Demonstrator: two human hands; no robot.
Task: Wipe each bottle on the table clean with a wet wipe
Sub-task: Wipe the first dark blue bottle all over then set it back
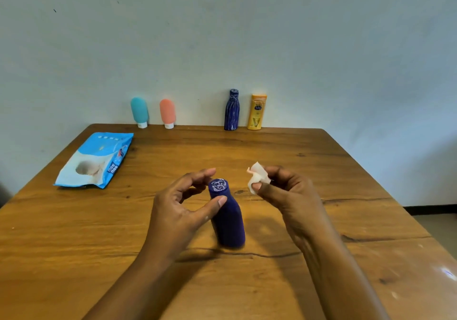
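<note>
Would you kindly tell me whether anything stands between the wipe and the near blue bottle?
Nothing visible does. The wet wipe, pinched in the right hand, sits just right of the dark blue bottle's cap, open air between; the left hand holds the bottle's neck from the other side.

Bare left hand [178,211], bare right hand [289,196], bare forearms [341,270], short fingernails [222,199]

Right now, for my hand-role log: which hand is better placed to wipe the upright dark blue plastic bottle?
Right. The right hand pinches the crumpled white wet wipe just beside the cap of the dark blue plastic bottle; the left hand curls round its neck, likely steadying it.
</note>
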